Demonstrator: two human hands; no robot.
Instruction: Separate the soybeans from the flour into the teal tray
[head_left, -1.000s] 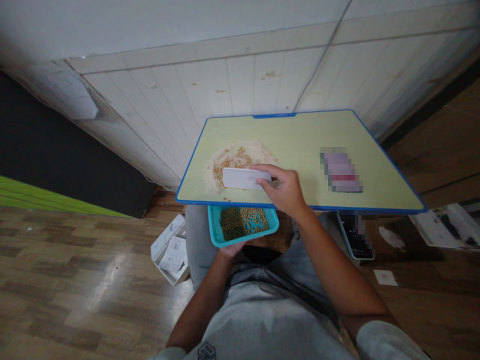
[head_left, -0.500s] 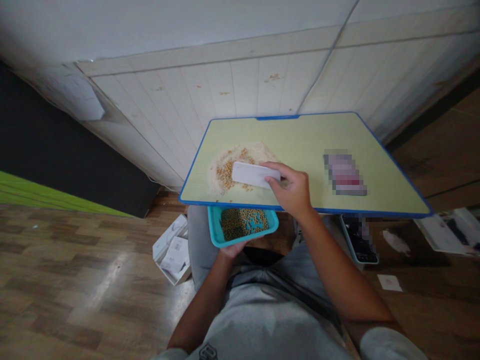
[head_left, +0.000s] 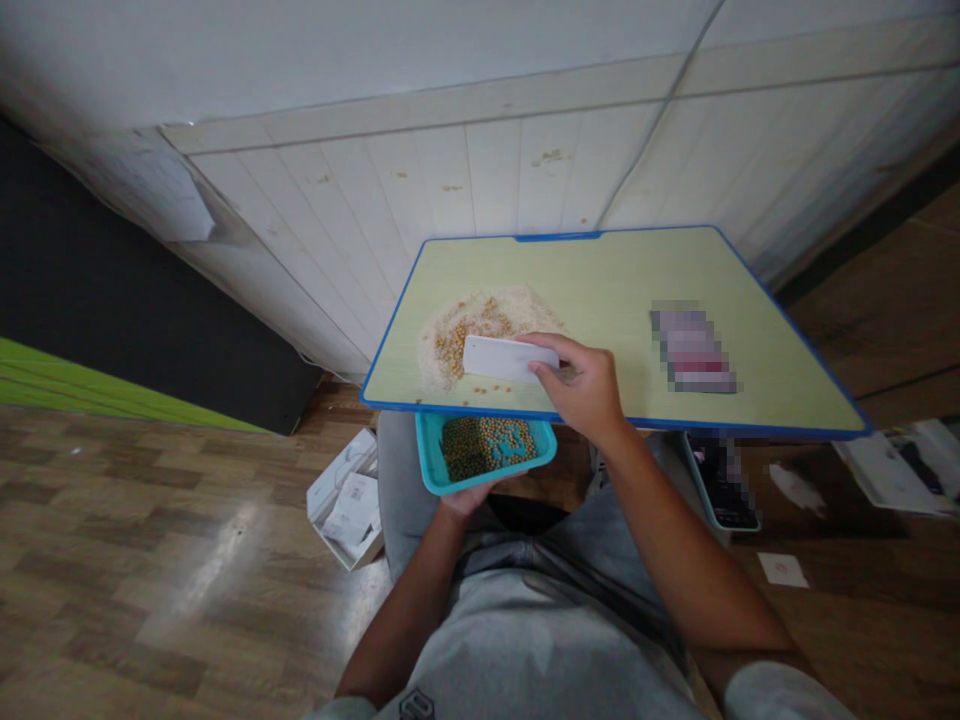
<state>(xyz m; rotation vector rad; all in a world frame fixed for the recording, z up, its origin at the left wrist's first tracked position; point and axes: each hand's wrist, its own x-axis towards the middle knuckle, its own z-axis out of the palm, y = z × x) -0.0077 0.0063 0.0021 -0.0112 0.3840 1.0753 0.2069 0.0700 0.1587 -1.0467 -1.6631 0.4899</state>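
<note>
White panelling [head_left: 435,170] stands behind the blue-edged table [head_left: 622,310] in the head view, the only one. On the table's left half, yellow beans [head_left: 452,350] lie mixed with pale grains [head_left: 529,298], and a few stray beans sit toward its near edge. Over the near side of that heap, the right hand [head_left: 589,385] grips a flat white piece [head_left: 499,358] between thumb and fingers; whether it touches the table cannot be told. Below the table's near edge, the left hand [head_left: 469,497] supports a turquoise tub [head_left: 429,460] from beneath, its finger closure hidden. Beans cover much of the tub's bottom. The work looks partway along: many beans are in the tub, while plenty remain among the grains on the table. A pixelated item [head_left: 694,350] rests on the table's right half.
</note>
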